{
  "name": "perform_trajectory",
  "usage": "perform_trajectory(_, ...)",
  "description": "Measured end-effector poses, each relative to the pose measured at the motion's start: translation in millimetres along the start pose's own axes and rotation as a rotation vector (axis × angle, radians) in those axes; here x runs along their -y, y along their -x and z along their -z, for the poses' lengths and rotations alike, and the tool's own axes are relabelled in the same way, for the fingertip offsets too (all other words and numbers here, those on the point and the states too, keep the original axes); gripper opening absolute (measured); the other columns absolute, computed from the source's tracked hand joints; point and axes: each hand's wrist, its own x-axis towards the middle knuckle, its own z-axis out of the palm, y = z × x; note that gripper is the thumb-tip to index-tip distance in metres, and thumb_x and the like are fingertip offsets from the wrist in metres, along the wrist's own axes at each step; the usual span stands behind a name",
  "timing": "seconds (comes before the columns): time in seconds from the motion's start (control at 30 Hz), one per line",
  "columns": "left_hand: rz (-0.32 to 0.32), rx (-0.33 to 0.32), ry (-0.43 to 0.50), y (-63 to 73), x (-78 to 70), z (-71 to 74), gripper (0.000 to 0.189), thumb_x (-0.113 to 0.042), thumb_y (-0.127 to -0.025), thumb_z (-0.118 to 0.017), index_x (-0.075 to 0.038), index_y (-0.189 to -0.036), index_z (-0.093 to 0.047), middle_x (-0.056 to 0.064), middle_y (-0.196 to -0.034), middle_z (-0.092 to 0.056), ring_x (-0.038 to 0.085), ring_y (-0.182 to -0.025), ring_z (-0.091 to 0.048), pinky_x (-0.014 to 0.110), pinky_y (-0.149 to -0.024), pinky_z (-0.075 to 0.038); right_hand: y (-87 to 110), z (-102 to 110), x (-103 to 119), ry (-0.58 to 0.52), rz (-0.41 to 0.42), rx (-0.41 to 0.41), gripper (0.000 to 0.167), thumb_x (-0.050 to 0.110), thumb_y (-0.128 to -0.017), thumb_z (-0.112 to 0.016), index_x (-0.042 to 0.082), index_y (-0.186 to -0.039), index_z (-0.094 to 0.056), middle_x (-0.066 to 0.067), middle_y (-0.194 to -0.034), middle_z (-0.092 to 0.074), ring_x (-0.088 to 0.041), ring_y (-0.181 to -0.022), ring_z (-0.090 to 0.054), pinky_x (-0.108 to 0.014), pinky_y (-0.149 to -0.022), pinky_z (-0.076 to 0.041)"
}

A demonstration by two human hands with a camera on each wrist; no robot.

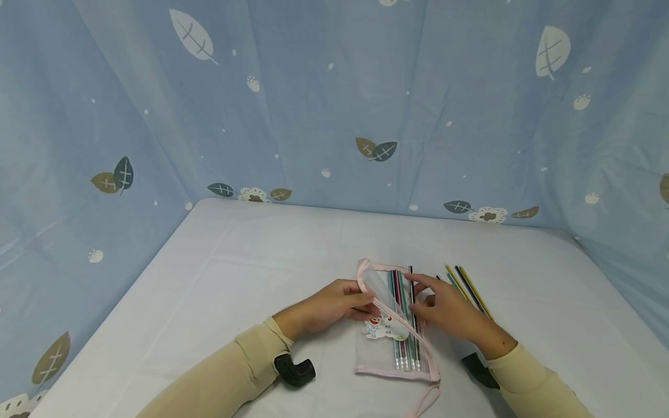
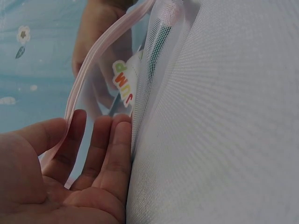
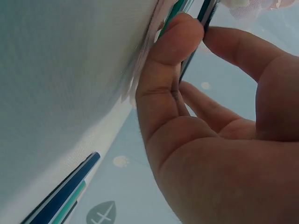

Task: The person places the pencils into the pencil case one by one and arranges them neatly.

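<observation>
A clear mesh pencil pouch point(image 1: 371, 357) with pink trim and a cartoon print lies on the table, its opening lifted on one side. My left hand point(image 1: 331, 305) pinches the pink edge point(image 2: 77, 88) of that opening between thumb and finger. Several pencils point(image 1: 401, 296) lie inside, side by side. At the pouch's right side my right hand point(image 1: 452, 313) pinches a dark pencil point(image 3: 205, 14) between thumb and fingertips. That pencil's lower part is within the pouch, and its upper tip sticks out past the top trim.
Several loose pencils point(image 1: 473, 293), yellow, green and dark, lie right of the pouch, partly hidden by my right hand. A pink strap point(image 1: 425, 400) trails from the pouch's lower right corner. A blue leaf-patterned curtain point(image 1: 324, 104) surrounds the white table point(image 1: 251, 249).
</observation>
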Motion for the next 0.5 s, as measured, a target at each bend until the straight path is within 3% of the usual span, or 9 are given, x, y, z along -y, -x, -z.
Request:
perform_trajectory(0.23,-0.005,0.005,0.0,0.6,-0.5,-0.2,0.031,-0.013,-0.104,-0.053,0.015,-0.119,-0.058,0.028,-0.111,-0.069,0.018,-0.1,-0.07,0.038,-0.1,-0.057,1.1,-0.7,-0.6,0.049,0.025,0.03,0.06,0.013,-0.092,-0.071,0.001,-0.145,-0.047,-0.016,-0.112,-0.063,-0.013,-0.077,-0.066,-0.024,-0.055,-0.054)
perform_trajectory(0.5,-0.001,-0.001,0.008,0.8,-1.1,-0.5,0.031,-0.012,-0.104,-0.053,0.015,-0.119,-0.058,0.026,-0.11,-0.07,0.018,-0.1,-0.069,0.038,-0.1,-0.057,0.7,-3.4,-1.3,0.126,0.051,0.025,0.054,0.013,-0.091,-0.072,0.0,-0.14,-0.053,-0.009,-0.102,-0.064,-0.008,-0.075,-0.063,-0.023,-0.053,-0.054)
